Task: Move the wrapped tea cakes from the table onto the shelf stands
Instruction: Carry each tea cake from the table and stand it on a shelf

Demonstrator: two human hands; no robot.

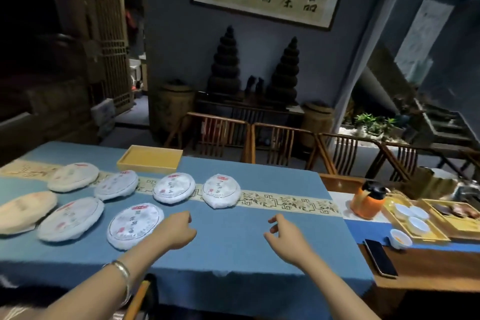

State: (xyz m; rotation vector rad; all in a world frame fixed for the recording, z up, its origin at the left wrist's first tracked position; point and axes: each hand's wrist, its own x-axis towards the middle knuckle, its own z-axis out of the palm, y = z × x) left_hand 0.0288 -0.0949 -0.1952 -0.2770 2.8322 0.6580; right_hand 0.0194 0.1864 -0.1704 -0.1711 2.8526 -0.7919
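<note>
Cake [135, 226] beside left hand [176, 232]

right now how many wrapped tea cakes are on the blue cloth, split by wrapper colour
white-wrapped tea cakes: 5
tan-wrapped tea cakes: 2
total: 7
Neither the left hand nor the right hand holds one.

Both forearms are bare; a silver bangle [122, 269] circles the left wrist.

One head-worn view looks forward and down from the near edge of the table [233, 254]; the far wall [168, 47] fills the top; no second view shares it.
</note>
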